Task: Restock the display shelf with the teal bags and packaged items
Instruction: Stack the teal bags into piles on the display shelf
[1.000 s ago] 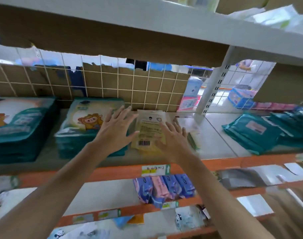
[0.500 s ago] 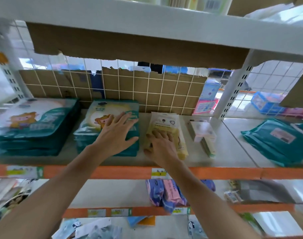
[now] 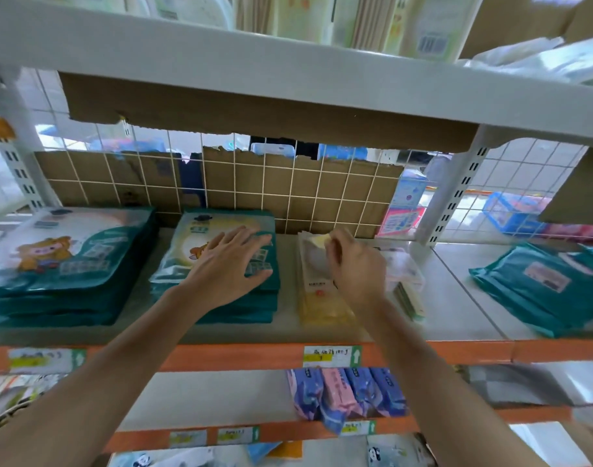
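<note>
Teal bags point(image 3: 248, 308) half-hidden under left hand point(image 3: 231, 267); right hand point(image 3: 355, 264) pinches blurred packet point(image 3: 322, 305).

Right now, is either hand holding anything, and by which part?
The right hand pinches the yellow packet by its far end; the left hand rests on teal bags.

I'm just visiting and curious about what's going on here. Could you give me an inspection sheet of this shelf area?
Surface: grey shelf, orange front edge with price labels.
Job's things: left teal stack, middle teal stack, right teal bags; yellow packages between.
Clutter: small pale packs beside the yellow packages.
Hands: left hand flat on the middle teal stack; right hand pinches the top yellow package's far end.
Cables: nothing seen.
Surroundings: wire grid backed with cardboard; purple and pink packs on the shelf below.
</note>
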Available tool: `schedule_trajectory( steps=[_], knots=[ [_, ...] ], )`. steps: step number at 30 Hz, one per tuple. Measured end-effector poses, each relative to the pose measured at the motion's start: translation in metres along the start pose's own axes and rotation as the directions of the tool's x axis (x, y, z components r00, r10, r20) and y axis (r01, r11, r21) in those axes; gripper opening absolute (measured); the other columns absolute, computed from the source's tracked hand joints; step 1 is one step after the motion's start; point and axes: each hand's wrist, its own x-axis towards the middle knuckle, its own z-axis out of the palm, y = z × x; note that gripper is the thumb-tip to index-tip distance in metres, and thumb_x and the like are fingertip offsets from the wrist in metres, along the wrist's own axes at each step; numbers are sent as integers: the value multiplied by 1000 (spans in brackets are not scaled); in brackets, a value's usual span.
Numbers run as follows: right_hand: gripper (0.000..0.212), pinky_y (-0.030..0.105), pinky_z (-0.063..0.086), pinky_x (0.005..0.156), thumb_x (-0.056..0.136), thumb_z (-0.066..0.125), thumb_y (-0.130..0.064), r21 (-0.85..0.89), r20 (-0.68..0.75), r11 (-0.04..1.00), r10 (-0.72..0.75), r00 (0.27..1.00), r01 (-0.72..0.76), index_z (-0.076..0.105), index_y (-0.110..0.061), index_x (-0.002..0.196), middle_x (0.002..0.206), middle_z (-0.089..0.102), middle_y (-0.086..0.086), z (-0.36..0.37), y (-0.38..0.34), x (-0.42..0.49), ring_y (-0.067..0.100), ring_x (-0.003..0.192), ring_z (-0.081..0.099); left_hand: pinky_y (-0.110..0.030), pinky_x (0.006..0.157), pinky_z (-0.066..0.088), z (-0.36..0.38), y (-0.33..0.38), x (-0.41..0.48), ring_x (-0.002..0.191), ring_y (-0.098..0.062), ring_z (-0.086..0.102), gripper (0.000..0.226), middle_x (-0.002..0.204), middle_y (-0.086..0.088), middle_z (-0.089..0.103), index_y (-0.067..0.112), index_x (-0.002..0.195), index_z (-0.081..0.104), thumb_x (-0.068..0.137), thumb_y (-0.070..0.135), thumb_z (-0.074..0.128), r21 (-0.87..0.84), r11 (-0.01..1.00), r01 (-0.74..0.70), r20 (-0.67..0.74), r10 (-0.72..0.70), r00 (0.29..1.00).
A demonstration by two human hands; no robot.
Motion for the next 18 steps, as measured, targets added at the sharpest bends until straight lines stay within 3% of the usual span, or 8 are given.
schedule_trajectory(
  steps=[3, 6, 9, 13, 18],
  knots=[
    [9, 19, 24, 43, 80, 61, -18, -52, -78, 999, -2, 997, -2, 62, -10, 76, 43, 54, 10, -11, 9, 20, 29, 35, 54, -37, 113, 16, -4, 3, 5, 139, -17, 22, 65, 153, 0, 24, 24, 145, 26, 90, 46, 51, -26, 1000, -9, -9, 9, 1000],
    [20, 26, 31, 51, 87, 50, -20, 12, -96, 999, 42, 994, -41, 64, -7, 88, 57, 61, 17, -21, 22, 34, 35, 51, 60, -36, 113, 16, -7, 10, 8, 139, -16, 22, 65, 154, 0, 21, 25, 146, 23, 91, 46, 49, -32, 999, -14, -6, 13, 1000],
    [16, 29, 34, 56, 93, 51, -17, 83, -155, 994, 86, 984, -73, 63, -6, 92, 66, 63, 19, -31, 31, 43, 37, 62, 61, -36, 113, 17, -9, 14, 12, 140, -16, 21, 64, 155, 1, 19, 25, 146, 23, 91, 45, 49, -60, 998, -30, -15, 29, 999],
    [16, 26, 31, 58, 95, 51, -17, 220, -256, 959, 231, 939, -177, 61, -6, 91, 66, 60, 12, -42, 46, 53, 31, 62, 56, -36, 113, 16, -10, 19, 21, 140, -15, 21, 68, 155, 2, 18, 25, 147, 21, 90, 43, 53, -105, 993, -55, -29, 52, 998],
    [16, 28, 42, 56, 94, 51, -19, 382, -307, 909, 294, 905, -165, 61, -7, 90, 71, 63, 6, -49, 52, 49, 21, 60, 55, -39, 111, 23, -8, 30, 35, 139, -19, 24, 78, 153, 0, 23, 21, 148, 19, 85, 36, 64, -250, 965, -73, -64, 59, 996]
  ],
)
